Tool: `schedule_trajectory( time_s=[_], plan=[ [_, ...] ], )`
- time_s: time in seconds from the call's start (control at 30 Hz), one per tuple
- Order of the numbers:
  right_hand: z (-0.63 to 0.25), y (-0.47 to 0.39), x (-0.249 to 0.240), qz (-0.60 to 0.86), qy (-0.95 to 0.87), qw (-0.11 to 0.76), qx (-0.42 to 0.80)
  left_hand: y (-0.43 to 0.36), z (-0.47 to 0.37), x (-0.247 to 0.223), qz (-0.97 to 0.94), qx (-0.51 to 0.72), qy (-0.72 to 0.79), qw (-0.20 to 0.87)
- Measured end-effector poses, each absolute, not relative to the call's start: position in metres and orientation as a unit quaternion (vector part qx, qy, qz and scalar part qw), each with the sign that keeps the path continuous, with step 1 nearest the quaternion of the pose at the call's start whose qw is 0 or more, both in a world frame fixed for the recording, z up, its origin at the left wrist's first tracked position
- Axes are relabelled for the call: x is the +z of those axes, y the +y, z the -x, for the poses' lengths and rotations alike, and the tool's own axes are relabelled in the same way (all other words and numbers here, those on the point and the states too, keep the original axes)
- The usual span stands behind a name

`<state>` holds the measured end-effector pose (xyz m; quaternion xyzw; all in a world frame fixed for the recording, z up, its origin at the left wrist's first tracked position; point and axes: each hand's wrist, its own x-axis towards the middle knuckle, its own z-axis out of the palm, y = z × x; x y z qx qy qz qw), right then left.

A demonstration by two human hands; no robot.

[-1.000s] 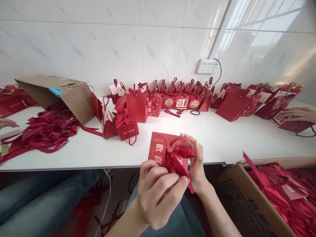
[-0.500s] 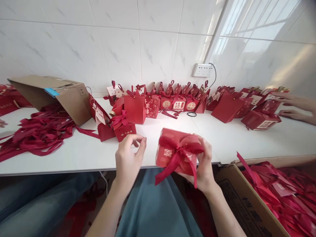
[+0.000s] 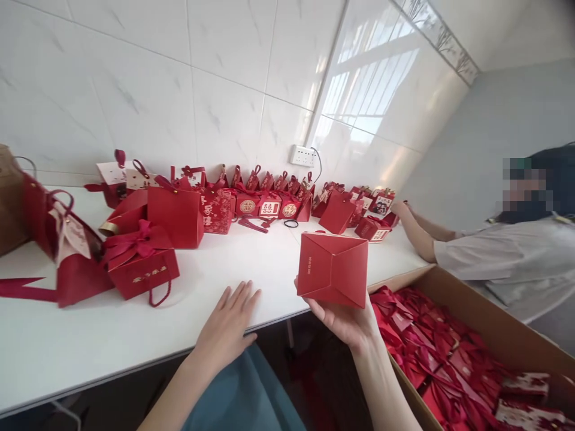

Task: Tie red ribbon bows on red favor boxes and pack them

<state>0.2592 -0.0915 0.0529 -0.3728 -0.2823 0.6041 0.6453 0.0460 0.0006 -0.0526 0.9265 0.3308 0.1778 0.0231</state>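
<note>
My right hand grips a red gift box from below and behind, above the table's front edge. The box is turned so its plain folded base faces me, with a small line of gold print at the left; its bow is hidden. Palm down, my left hand rests on the white table near the front edge, fingers spread and holding nothing. Left of it stands a red box with a ribbon bow, a cord loop hanging at its front.
A large cardboard carton filled with red boxes stands at the right. Rows of red boxes line the tiled wall, near a black ring and a power strip. Another person reaches toward boxes at the far right.
My view has swung right. My right hand has tipped the gift box, turning its bow away and its base toward me. My left hand has opened from a pinch and come down onto the table.
</note>
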Motion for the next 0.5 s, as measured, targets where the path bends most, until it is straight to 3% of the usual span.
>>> schedule_trajectory(
  time_s=[0.17,0.27,0.4,0.5],
  plan=[
    [-0.258,-0.104,0.052,0.439,-0.291,0.671,0.523,0.001,-0.046,-0.049,-0.93,0.141,0.339,-0.028],
    [-0.261,-0.121,0.047,0.588,-0.334,0.688,0.262,0.0,-0.049,-0.047,-0.929,0.134,0.34,-0.048],
    [-0.288,-0.16,0.046,0.732,-0.433,0.502,-0.159,0.002,-0.05,-0.048,-0.931,0.149,0.325,-0.072],
    [-0.322,-0.198,0.058,0.766,-0.428,0.406,-0.255,0.004,-0.049,-0.049,-0.933,0.17,0.31,-0.068]
  ],
)
